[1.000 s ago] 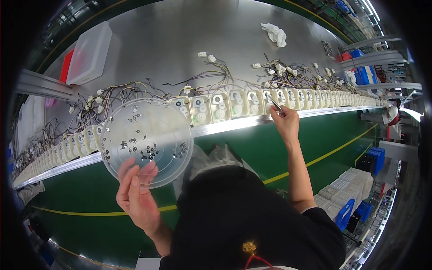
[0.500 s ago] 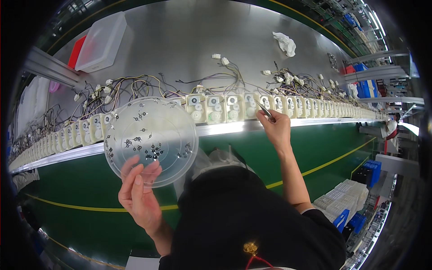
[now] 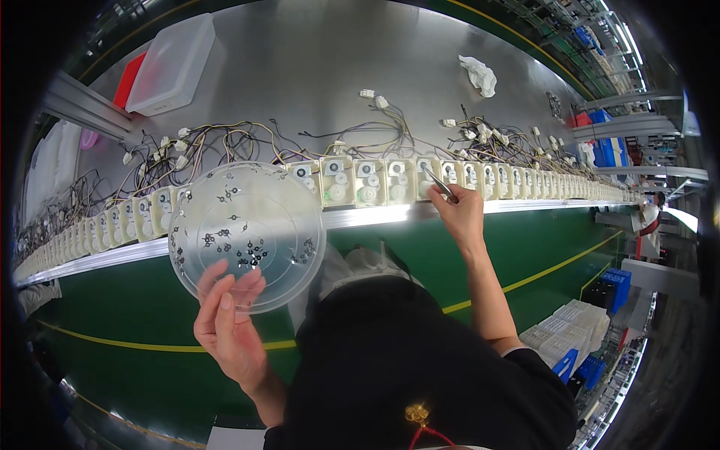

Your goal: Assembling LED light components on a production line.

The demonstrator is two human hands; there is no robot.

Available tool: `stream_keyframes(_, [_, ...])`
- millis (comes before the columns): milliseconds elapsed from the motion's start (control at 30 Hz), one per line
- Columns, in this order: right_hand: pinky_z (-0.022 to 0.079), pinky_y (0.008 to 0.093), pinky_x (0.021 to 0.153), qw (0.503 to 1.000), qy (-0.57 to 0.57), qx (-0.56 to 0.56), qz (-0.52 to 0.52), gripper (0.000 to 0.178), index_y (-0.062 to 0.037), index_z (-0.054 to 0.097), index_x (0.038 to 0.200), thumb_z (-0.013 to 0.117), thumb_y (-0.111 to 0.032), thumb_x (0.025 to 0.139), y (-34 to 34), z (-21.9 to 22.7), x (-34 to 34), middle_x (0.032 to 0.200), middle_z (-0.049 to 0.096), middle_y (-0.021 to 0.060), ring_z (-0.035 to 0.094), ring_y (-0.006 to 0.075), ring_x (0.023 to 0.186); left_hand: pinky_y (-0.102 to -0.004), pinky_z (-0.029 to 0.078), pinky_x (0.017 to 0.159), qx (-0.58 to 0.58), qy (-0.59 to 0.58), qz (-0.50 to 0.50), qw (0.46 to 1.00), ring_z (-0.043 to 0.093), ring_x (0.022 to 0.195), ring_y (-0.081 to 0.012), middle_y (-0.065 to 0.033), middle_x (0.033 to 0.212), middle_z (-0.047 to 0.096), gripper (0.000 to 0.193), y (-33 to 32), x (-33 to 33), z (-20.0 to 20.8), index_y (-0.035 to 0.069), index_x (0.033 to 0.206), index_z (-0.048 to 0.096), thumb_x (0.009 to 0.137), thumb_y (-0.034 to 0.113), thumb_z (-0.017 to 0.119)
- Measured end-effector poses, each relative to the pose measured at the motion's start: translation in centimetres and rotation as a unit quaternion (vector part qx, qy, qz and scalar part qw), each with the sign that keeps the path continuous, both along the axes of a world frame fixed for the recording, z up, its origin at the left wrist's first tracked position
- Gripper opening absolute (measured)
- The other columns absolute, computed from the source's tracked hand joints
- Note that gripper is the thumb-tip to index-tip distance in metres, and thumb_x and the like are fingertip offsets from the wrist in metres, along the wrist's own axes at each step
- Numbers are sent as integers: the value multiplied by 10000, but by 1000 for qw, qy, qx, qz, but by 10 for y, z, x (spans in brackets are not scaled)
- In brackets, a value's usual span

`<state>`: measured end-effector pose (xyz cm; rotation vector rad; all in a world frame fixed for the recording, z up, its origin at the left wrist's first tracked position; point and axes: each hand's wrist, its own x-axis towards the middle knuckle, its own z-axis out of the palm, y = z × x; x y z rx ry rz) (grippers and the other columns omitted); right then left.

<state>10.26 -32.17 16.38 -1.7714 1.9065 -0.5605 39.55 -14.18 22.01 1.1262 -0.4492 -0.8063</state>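
Note:
My left hand (image 3: 231, 330) grips the near edge of a round, see-through plastic lid (image 3: 289, 210) from below, its fingers showing through. Scattered over the lid are small dark metal pieces (image 3: 251, 255) with ring-shaped ends. In my right hand (image 3: 461, 217) is a pair of metal tweezers (image 3: 442, 186), pinched between thumb and fingers. Their tips point at the upper part of a cream plastic housing (image 3: 424, 189), where white gears show. Whether the tips hold a piece is too small to tell.
Similar housings (image 3: 337, 180) form a long row along the bench's front rail. Wires with white connectors (image 3: 381, 102) lie behind them on the metal bench (image 3: 315, 60). A translucent bin (image 3: 172, 67) stands back left, crumpled white material (image 3: 478, 76) back right. Another person (image 3: 649, 217) is far right.
The tweezers have shifted slightly left, from a housing's right edge to over the neighbouring housing's face. The lid has moved a little left. The whole bench view has slid slightly right.

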Motion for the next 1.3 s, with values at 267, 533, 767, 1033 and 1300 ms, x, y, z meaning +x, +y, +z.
stream_keyframes(267, [211, 238, 423, 1000, -28, 2, 5, 225, 10, 700, 846, 713, -202, 776, 2, -3, 6, 483, 371, -71, 290, 20, 470, -420, 548, 786, 7, 11, 20, 1000, 636, 894, -356, -213, 1203, 477, 232, 3, 5, -5, -98, 1020, 592, 868, 16, 457])
stream_keyframes(533, [180, 206, 449, 1000, 11, -2, 8, 200, 3, 700, 917, 718, -144, 784, -3, -5, -4, 542, 387, -112, 292, -4, 494, -418, 556, 765, -34, 30, 18, 999, 638, 874, -353, -220, 1165, 502, 216, -4, 13, -14, -101, 993, 607, 858, 15, 483])
stream_keyframes(767, [160, 209, 454, 1000, 11, -5, 10, 213, 5, 699, 920, 725, -155, 783, -2, -3, -3, 549, 373, -115, 273, -4, 499, -416, 558, 751, -32, 37, 39, 998, 643, 854, -348, -224, 1158, 505, 216, 2, 23, -20, -94, 984, 611, 851, 30, 495])
stream_keyframes(1033, [163, 212, 455, 999, -17, -47, -16, 199, -5, 700, 929, 709, -152, 796, -11, 2, -4, 551, 354, -112, 268, -2, 510, -410, 557, 741, -18, 14, 34, 999, 645, 840, -344, -239, 1169, 493, 236, 4, 23, -19, -91, 997, 604, 844, 14, 459])
stream_keyframes(1300, [172, 217, 443, 999, -29, -30, -8, 194, -3, 702, 904, 713, -154, 782, -14, 1, 11, 537, 364, -99, 273, 2, 497, -407, 558, 743, -19, 2, 33, 999, 646, 841, -345, -238, 1185, 480, 236, 3, 23, -16, -89, 1006, 598, 850, 9, 450])
